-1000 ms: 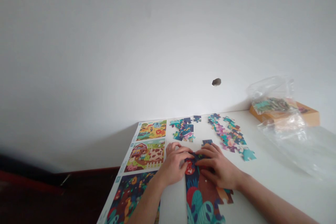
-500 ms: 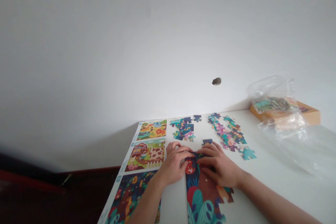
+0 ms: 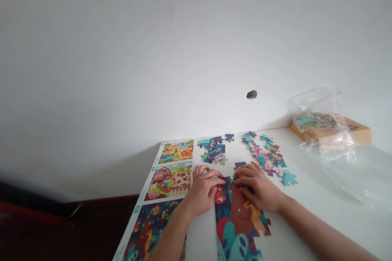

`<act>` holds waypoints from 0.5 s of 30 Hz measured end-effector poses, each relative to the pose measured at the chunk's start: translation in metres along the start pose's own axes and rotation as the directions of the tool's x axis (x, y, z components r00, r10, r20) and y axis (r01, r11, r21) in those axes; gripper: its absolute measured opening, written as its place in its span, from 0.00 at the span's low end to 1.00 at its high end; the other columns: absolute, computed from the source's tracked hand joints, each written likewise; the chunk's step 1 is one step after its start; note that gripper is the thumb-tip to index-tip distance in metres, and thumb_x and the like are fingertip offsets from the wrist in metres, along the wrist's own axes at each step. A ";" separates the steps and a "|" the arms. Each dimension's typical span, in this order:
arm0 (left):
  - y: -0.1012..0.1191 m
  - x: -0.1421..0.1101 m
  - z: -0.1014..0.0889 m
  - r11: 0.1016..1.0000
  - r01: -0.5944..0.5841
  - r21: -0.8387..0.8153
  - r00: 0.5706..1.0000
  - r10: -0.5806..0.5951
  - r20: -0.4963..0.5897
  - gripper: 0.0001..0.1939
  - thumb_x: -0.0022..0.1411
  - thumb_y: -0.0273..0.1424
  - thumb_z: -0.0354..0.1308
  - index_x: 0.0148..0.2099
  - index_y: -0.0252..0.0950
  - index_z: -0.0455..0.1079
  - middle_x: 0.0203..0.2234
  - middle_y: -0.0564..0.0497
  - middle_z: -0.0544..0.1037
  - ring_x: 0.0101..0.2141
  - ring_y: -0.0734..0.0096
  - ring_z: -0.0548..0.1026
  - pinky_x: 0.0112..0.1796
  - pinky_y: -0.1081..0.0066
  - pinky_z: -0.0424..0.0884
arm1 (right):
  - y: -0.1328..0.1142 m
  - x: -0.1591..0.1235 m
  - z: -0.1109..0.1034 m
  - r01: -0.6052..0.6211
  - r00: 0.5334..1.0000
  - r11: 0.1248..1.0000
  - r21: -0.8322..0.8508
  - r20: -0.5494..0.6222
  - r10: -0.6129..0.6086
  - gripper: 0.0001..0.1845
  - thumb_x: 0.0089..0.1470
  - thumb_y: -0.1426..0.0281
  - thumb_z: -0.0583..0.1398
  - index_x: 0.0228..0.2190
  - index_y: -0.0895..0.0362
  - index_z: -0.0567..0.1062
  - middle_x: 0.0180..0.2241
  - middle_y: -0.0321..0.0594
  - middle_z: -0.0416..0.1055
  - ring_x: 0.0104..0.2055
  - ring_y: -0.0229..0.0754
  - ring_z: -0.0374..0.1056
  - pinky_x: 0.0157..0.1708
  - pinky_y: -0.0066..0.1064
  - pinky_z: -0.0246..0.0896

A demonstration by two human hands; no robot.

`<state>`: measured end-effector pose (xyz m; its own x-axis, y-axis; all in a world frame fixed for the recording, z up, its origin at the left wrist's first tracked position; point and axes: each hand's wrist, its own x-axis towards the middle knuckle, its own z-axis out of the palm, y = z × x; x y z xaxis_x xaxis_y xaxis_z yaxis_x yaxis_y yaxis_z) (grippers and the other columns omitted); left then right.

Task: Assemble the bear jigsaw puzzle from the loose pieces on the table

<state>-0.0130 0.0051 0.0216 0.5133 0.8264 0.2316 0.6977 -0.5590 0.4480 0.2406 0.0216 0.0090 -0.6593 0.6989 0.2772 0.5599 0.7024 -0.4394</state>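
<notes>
A partly joined jigsaw puzzle [image 3: 237, 216] with a dark night scene, a brown tree shape and teal leaves lies on the white table. My left hand [image 3: 203, 189] rests at its upper left corner, fingers bent and apart, with the fingertips on the edge. Across from it, my right hand [image 3: 255, 185] lies over the upper right part, fingers spread and tips pressing on the puzzle top. Just above that hand a dark blue puzzle piece [image 3: 240, 165] shows, partly covered by the fingers. Whether it joins the puzzle I cannot tell.
Loose puzzle pieces [image 3: 216, 147] lie in a heap at the back, with another group [image 3: 266, 153] to its right. A printed picture sheet [image 3: 170, 179] runs along the left edge. At the back right, a clear plastic bag [image 3: 330, 147] drapes over an orange box [image 3: 361, 132].
My right hand has shifted slightly up toward the puzzle's top edge, uncovering more of the orange figure. My left hand has hardly moved.
</notes>
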 end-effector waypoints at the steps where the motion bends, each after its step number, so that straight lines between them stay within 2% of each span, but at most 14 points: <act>1: 0.000 0.000 0.000 1.000 0.001 0.003 1.000 -0.001 -0.004 0.22 0.58 0.19 0.51 0.47 0.47 0.77 0.47 0.53 0.77 0.48 0.56 0.64 0.53 0.53 0.59 | 0.000 0.000 0.000 0.000 1.000 1.000 0.006 0.000 0.000 0.12 0.57 0.69 0.58 0.42 0.48 0.77 0.47 0.41 0.73 0.52 0.49 0.64 0.56 0.48 0.51; 6: 0.002 0.000 0.001 1.000 0.022 0.002 1.000 -0.022 0.003 0.14 0.59 0.26 0.58 0.46 0.46 0.77 0.45 0.52 0.76 0.48 0.56 0.63 0.55 0.52 0.56 | -0.001 0.000 0.002 -0.004 1.000 1.000 0.031 -0.009 0.004 0.14 0.57 0.69 0.59 0.46 0.49 0.75 0.47 0.42 0.73 0.52 0.50 0.63 0.55 0.47 0.52; 10: 0.002 0.000 0.002 0.999 0.042 0.016 0.999 -0.042 0.017 0.14 0.59 0.26 0.60 0.46 0.46 0.76 0.46 0.53 0.76 0.49 0.56 0.62 0.57 0.50 0.52 | -0.001 0.000 0.003 0.001 1.000 0.999 0.038 -0.017 -0.001 0.15 0.57 0.69 0.59 0.47 0.50 0.75 0.47 0.43 0.72 0.50 0.50 0.64 0.54 0.47 0.53; 15: 0.001 0.000 0.003 0.999 0.041 0.035 0.999 -0.042 0.028 0.15 0.58 0.26 0.60 0.47 0.47 0.76 0.46 0.53 0.76 0.49 0.55 0.62 0.57 0.50 0.53 | -0.003 0.000 0.003 -0.012 1.000 1.000 0.025 -0.018 0.013 0.16 0.56 0.69 0.59 0.47 0.51 0.75 0.46 0.43 0.72 0.49 0.49 0.63 0.51 0.45 0.55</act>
<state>-0.0112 0.0041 0.0194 0.4976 0.8466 0.1886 0.7352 -0.5271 0.4262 0.2375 0.0197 0.0081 -0.6430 0.7102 0.2866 0.5555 0.6901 -0.4639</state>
